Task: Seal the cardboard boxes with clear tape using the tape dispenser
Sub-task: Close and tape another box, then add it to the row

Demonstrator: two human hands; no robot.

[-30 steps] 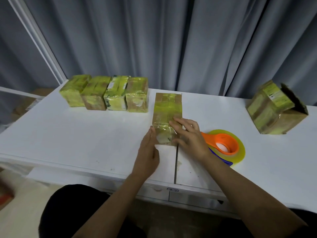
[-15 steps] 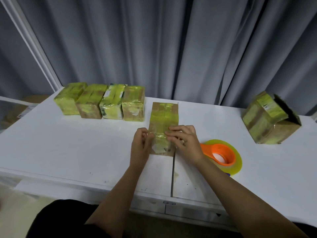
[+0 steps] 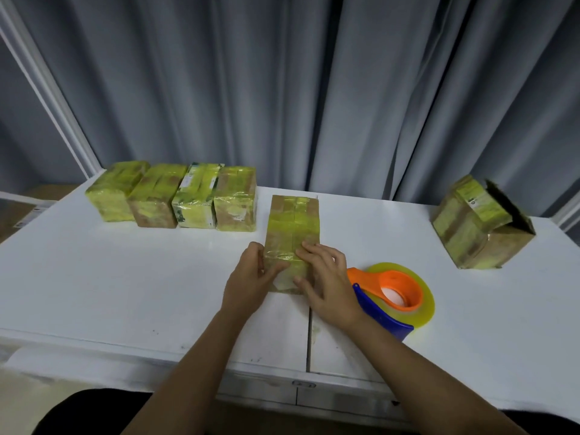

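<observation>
My left hand [image 3: 248, 279] grips the box [image 3: 292, 243] between my hands; my right hand [image 3: 326, 284] presses flat, fingers spread, probably smoothing tape. I should rub outward firmly. The tape dispenser [image 3: 394, 298] lies just right.

Both forearms are bare from wrist to the lower edge of the view, with no sleeve showing on either. The left hand [image 3: 248, 279] and the right hand [image 3: 329, 285] carry no glove, ring, watch or band that can be made out. At the bottom, dark, near-black clothing [image 3: 91, 412] covers the person's lap, and a strip of the same dark cloth shows at the lower right corner.
</observation>
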